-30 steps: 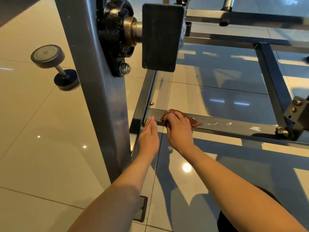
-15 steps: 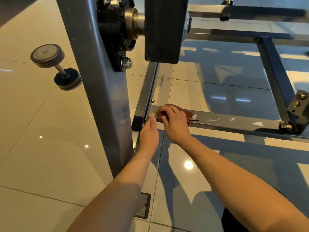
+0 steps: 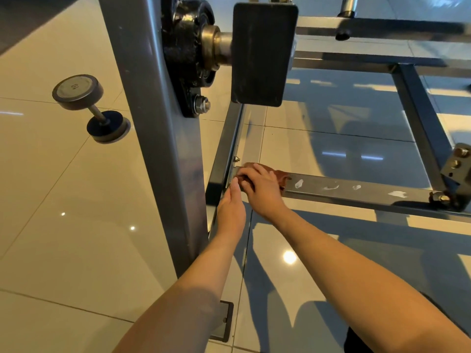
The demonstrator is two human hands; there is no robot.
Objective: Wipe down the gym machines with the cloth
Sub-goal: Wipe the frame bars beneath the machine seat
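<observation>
Floor: shiny pale tiles (image 3: 76,225) lie under everything, with little spots of light on them.
Post: a big grey post (image 3: 153,149) of the gym machine stands up on the left.
Low bar: a dark low bar (image 3: 356,193) runs from the corner by the post to a bolted end on the right.
Dumbbell: one dumbbell (image 3: 91,108) sits on the floor past the post, well apart from the hands.
Right hand: the right hand (image 3: 262,189) has bent fingers holding the cloth down on the left end of the bar.
Left hand: the left hand (image 3: 230,210) is flat with straight fingers. Its tips touch the bar's corner and it holds nothing.
Cloth: the brown cloth (image 3: 281,178) lies on top of the low bar, mostly under the right hand. One corner peeks out to the right.
White marks: a few white marks (image 3: 298,183) sit on the bar, just right of the cloth, not wiped yet.
Wiping well: I think it is best to press hard, keep the cloth flat, slide it slowly along the bar and rub over each mark.
</observation>
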